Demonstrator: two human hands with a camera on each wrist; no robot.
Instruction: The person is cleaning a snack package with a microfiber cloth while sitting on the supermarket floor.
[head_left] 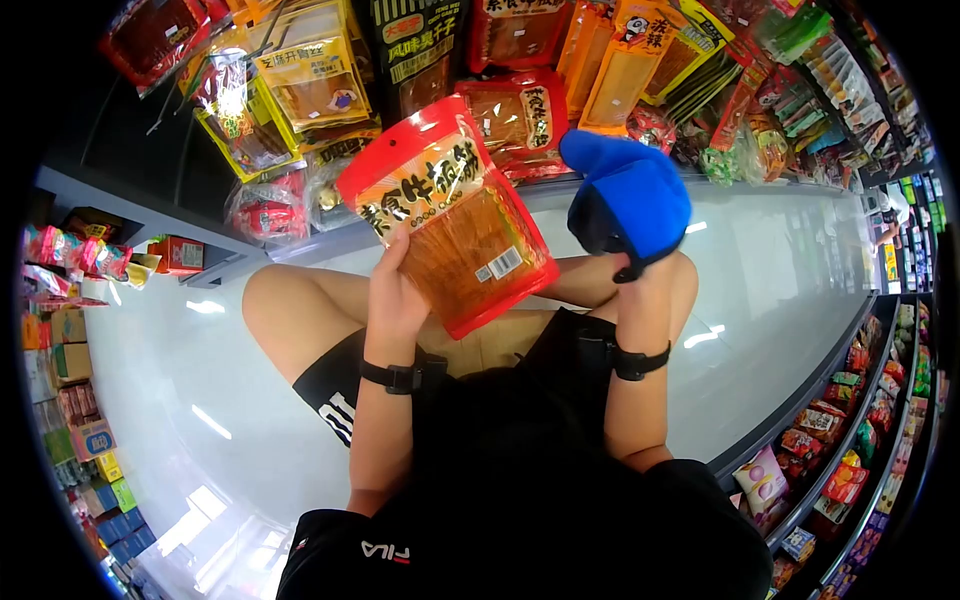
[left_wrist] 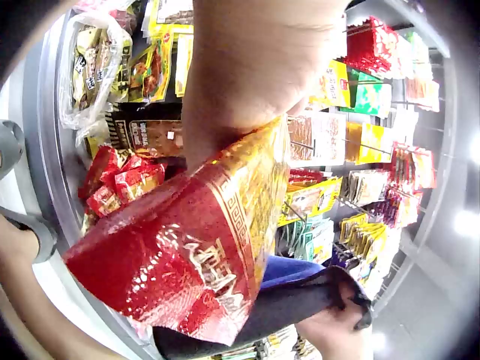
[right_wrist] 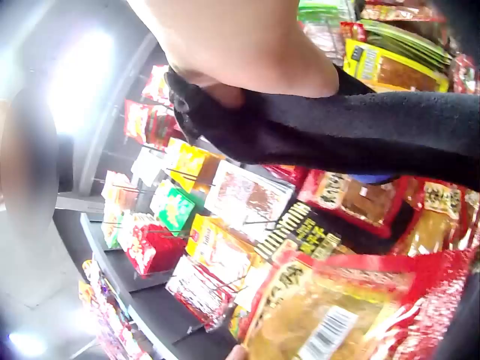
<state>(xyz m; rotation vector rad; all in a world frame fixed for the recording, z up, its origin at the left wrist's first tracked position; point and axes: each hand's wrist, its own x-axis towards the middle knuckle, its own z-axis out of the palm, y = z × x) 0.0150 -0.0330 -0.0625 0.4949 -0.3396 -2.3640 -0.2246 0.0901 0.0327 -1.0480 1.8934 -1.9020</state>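
Note:
My left hand [head_left: 398, 290] grips the lower left edge of a large red and clear snack packet [head_left: 468, 245], thumb on its front, barcode facing up. In the left wrist view the packet [left_wrist: 172, 255] hangs below the hand [left_wrist: 247, 82], its red side toward the camera. My right hand [head_left: 645, 285] holds a blue cap with a black inside [head_left: 645, 195] from below, to the right of the packet. The right wrist view shows the cap's black part [right_wrist: 315, 127] against the hand [right_wrist: 247, 45], and the packet [right_wrist: 352, 307] below. Cap and packet are apart.
Hanging snack packets [head_left: 310, 80] fill the shelf ahead, with another red packet [head_left: 515, 120] just behind the held one. Crossed legs [head_left: 300, 300] rest on the shiny floor [head_left: 180, 350]. Snack shelves [head_left: 820, 430] stand at the right, and boxes [head_left: 70, 360] at the left.

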